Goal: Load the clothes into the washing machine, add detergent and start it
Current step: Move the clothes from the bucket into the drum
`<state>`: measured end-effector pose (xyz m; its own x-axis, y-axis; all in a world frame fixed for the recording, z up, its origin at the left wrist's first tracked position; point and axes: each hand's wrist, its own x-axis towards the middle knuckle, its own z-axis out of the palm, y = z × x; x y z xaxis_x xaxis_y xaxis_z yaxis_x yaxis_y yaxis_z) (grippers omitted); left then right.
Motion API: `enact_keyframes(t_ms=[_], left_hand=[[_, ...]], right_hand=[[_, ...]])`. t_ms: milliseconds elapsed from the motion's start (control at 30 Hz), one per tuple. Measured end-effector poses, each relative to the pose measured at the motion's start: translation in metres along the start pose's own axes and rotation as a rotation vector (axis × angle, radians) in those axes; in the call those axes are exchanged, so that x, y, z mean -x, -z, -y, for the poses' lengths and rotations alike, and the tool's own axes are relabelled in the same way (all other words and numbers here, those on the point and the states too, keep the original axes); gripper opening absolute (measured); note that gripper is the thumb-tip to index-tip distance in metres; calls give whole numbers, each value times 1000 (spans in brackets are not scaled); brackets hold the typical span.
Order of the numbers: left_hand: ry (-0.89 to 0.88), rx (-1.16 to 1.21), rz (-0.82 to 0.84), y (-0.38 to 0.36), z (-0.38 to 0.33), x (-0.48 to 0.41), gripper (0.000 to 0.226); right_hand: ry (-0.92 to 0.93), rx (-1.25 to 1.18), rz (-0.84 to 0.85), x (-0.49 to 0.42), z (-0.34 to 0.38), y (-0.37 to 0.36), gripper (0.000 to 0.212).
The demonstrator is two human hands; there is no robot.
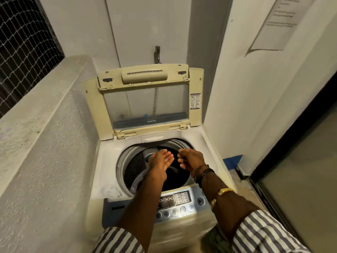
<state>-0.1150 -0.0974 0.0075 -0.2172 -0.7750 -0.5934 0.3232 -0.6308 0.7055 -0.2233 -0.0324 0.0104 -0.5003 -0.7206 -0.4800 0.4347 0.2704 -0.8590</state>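
Note:
A cream top-loading washing machine (109, 167) stands in a narrow corner with its lid (145, 99) raised against the wall. Its round drum (135, 168) is dark inside, and I cannot tell whether clothes lie in it. My left hand (161, 159) and my right hand (191, 159) hover side by side over the drum mouth, palms facing each other, fingers apart and empty. The control panel (175, 199) with buttons and knobs runs along the machine's near edge, under my forearms. No detergent is in sight.
A rough concrete ledge (42, 125) walls in the machine on the left, below a netted window (23, 44). A tap (157, 54) sticks out of the wall behind the lid. On the right are a white wall and a dark-framed sliding door (300, 170).

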Motion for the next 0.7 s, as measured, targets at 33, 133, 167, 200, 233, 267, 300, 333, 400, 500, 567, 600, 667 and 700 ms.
enact_keyframes(t_ms=[33, 133, 167, 200, 233, 267, 300, 333, 400, 500, 567, 600, 667, 700], left_hand=[[3, -1, 11, -8, 4, 4, 12], [15, -14, 51, -32, 17, 14, 12], [16, -18, 65, -40, 22, 18, 13], [14, -24, 76, -49, 27, 22, 14], [10, -30, 83, -56, 31, 26, 15], [5, -36, 94, -65, 37, 31, 15], [3, -44, 105, -73, 42, 35, 15], [2, -54, 113, -82, 49, 40, 16], [10, -75, 131, -97, 61, 48, 17], [32, -106, 147, -122, 82, 62, 14], [45, -129, 169, -138, 97, 72, 14], [49, -142, 183, -146, 105, 77, 14], [52, -171, 203, -160, 122, 87, 13], [55, -187, 216, -167, 130, 92, 12]], right_hand=[[16, -4, -14, 2, 3, 8, 6], [58, -27, -44, 9, 11, 34, 5], [67, -38, -55, 11, 15, 43, 5], [76, -49, -65, 14, 18, 53, 4], [80, -58, -72, 16, 21, 61, 4], [81, -67, -76, 19, 24, 71, 4], [81, -77, -79, 21, 27, 81, 3], [84, -83, -84, 23, 29, 92, 4], [93, -86, -103, 25, 32, 112, 7], [109, -87, -138, 30, 35, 148, 8], [116, -87, -157, 33, 37, 170, 9], [117, -94, -166, 34, 37, 183, 9], [118, -105, -186, 36, 37, 207, 12], [120, -102, -201, 37, 38, 218, 14]])
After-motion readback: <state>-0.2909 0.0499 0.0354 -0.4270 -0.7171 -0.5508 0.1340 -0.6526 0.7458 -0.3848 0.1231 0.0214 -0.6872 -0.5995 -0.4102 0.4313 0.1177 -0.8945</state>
